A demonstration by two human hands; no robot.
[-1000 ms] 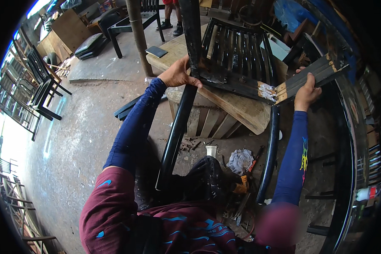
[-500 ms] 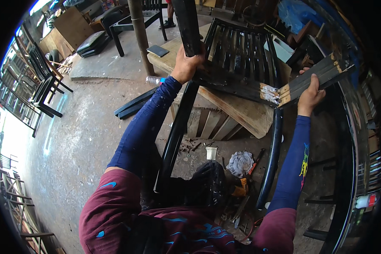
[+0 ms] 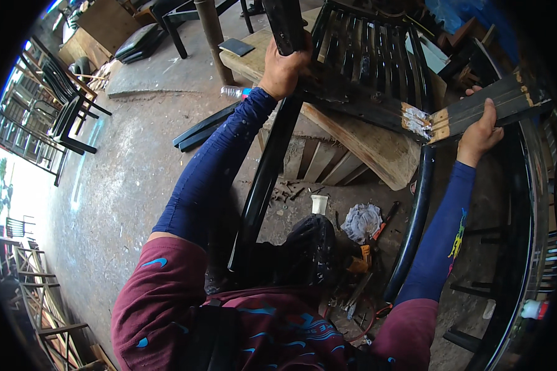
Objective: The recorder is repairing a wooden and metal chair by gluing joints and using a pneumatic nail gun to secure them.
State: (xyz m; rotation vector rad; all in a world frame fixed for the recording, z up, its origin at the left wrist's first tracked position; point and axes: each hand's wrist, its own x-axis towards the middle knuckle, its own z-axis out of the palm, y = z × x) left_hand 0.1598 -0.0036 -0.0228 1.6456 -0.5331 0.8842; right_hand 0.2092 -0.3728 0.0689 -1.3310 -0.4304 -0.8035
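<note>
A black chair frame with a slatted back [image 3: 368, 59] lies on a rough wooden bench [image 3: 371, 139]. My left hand [image 3: 284, 69] is closed around an upright black chair leg [image 3: 283, 28] at the corner of the frame. In my right hand [image 3: 479, 133] is a black wooden board [image 3: 483, 108] with bare wood at both ends. Its inner end meets, or lies very close to, a patch of white paste [image 3: 416, 120] on the black rail [image 3: 359, 102]. Whether the two are joined I cannot tell. Two long black legs [image 3: 263, 191] reach down toward me.
On the floor lie a crumpled grey rag [image 3: 362, 222], a white cup [image 3: 319, 204], an orange-yellow tool [image 3: 359, 260] and black wooden pieces [image 3: 207, 127]. A post [image 3: 213, 40] stands behind the bench. Black chairs [image 3: 68, 114] are at the left.
The view has shifted, so the scene sits higher and farther right. Both hands keep their grips, and the board stays against or near the pasted rail end.
</note>
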